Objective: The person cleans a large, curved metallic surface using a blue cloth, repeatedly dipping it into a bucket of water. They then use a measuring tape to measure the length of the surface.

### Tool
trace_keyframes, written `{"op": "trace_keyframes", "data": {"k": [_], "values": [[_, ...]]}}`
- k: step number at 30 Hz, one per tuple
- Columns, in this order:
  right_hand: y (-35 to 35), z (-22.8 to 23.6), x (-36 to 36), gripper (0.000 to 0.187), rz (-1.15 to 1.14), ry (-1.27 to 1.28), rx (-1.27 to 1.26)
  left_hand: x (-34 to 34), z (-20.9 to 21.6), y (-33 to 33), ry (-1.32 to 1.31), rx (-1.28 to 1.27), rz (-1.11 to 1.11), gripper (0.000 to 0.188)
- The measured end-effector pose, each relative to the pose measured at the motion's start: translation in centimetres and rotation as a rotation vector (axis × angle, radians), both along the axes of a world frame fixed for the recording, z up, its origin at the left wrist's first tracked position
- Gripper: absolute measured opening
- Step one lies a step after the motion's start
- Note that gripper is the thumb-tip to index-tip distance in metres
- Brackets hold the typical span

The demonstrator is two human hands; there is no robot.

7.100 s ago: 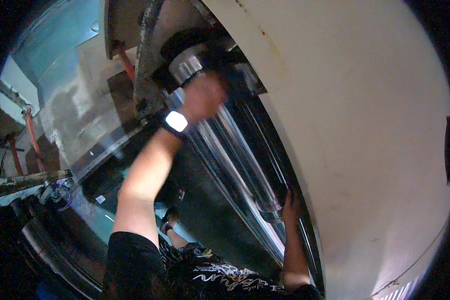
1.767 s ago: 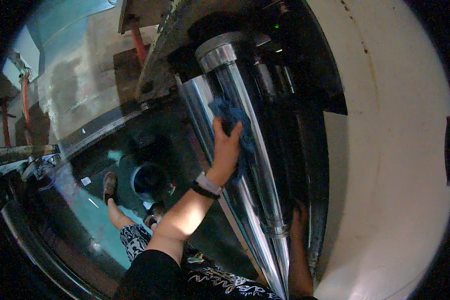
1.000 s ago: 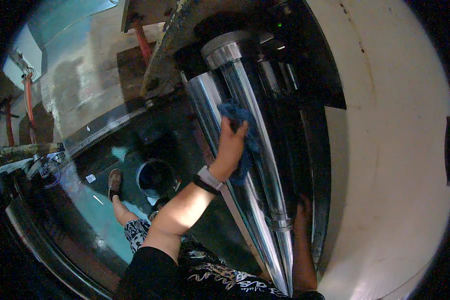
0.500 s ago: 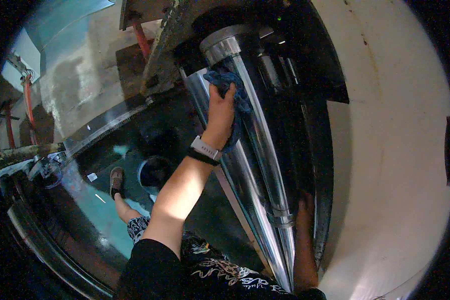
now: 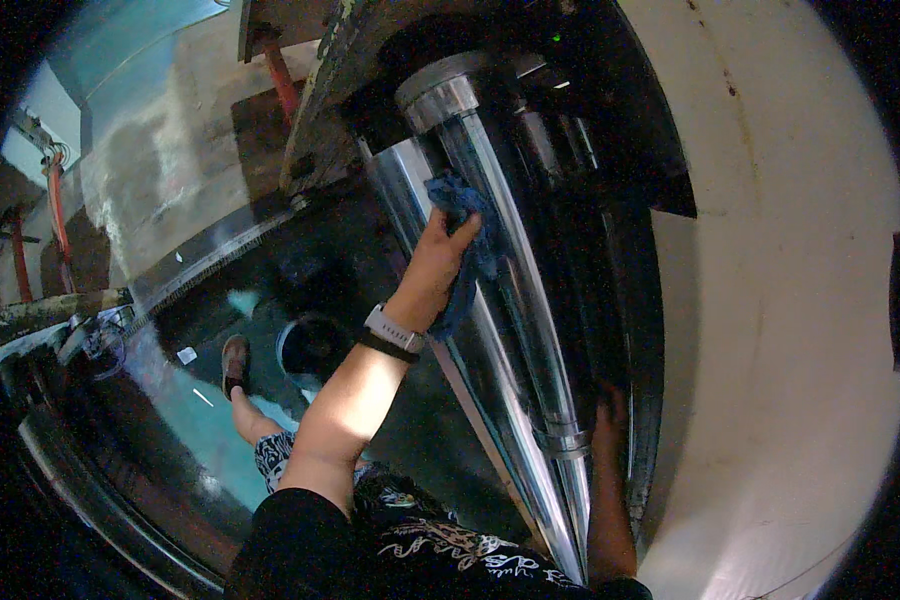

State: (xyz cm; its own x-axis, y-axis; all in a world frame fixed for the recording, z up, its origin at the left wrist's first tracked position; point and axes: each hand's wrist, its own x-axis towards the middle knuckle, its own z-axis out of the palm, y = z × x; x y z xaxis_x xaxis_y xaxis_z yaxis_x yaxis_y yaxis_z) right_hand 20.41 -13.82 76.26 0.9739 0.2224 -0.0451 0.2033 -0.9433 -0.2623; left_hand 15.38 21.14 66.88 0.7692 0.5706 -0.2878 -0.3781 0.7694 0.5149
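Note:
My left hand [image 5: 432, 268] grips a crumpled blue cloth [image 5: 457, 194], pressing it between two long shiny metal rollers. Part of the cloth hangs below the hand, beside the wrist. The left roller [image 5: 407, 190] is bright and smooth. Its neighbour, the right roller [image 5: 525, 270], has a wide metal collar [image 5: 444, 98] at its far end and a narrower ring [image 5: 568, 441] nearer me. In deep shadow right of that ring, my right hand [image 5: 610, 420] has its fingers stretched out along a dark surface. I see nothing in it.
A large cream panel [image 5: 790, 300] rises along the right side. At the lower left, a dark bucket [image 5: 282, 350] stands near my shoe [image 5: 234, 362]. Black curved rails [image 5: 100, 500] run along the left edge. Red posts [image 5: 60, 230] stand at the far left.
My left hand and the blue cloth have slid toward me along the rollers. My right hand has stayed in place.

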Motion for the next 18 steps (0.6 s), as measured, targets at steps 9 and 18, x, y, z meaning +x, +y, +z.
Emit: {"op": "trace_keyframes", "data": {"k": [9, 18], "values": [[-2.3, -1.2, 0.9, 0.034, 0.032, -0.007, 0.009, -0.1, -0.7, 0.9, -0.088, -0.151, -0.167, 0.037], [-2.7, -1.3, 1.1, 0.035, 0.101, -0.015, 0.098, 0.3, -1.1, 1.4, -0.183, -0.223, -0.171, 0.033]]}}
